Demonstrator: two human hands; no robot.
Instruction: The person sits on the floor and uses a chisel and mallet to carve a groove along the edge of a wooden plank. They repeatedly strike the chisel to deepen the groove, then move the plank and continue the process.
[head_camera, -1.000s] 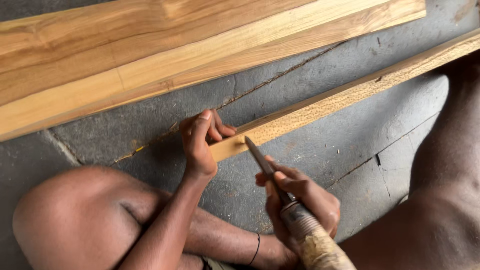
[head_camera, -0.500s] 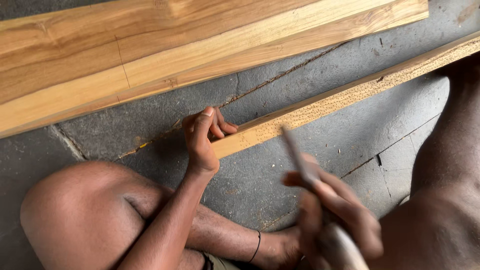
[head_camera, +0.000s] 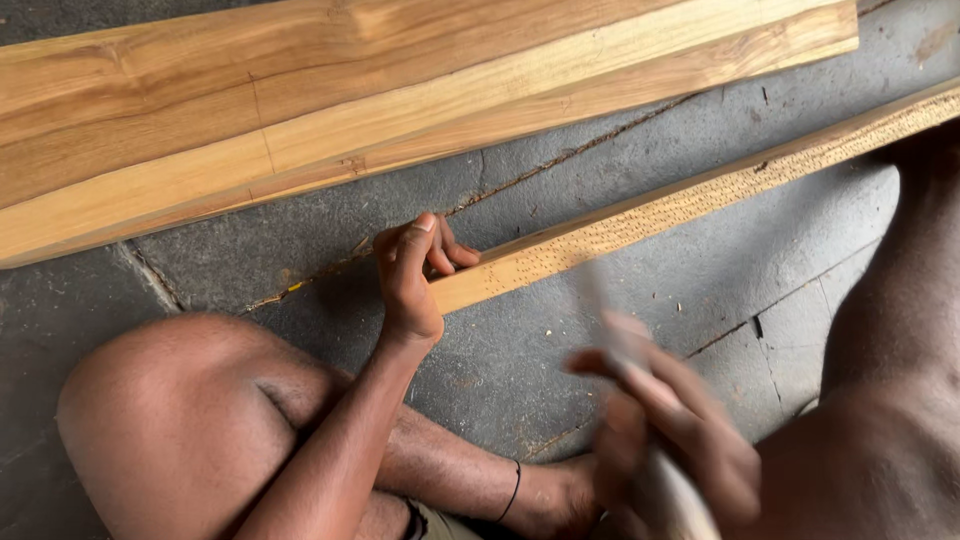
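Observation:
My left hand (head_camera: 412, 268) grips the near end of a long narrow wooden strip (head_camera: 690, 192) that runs up to the right across the concrete floor; its upper face is covered with small pits. My right hand (head_camera: 668, 430) is low in the view, blurred by motion, and holds a pointed metal tool with a wrapped handle (head_camera: 620, 345), its blade raised a little off the strip.
Wide, pale wooden planks (head_camera: 330, 110) lie across the top of the view. The grey concrete floor (head_camera: 600, 330) has cracks and joints. My bent knee (head_camera: 180, 420) fills the lower left and my other leg (head_camera: 900, 380) the right.
My right hand has swung the tool back away from the strip toward me and is now blurred. The left hand has stayed on the strip's end.

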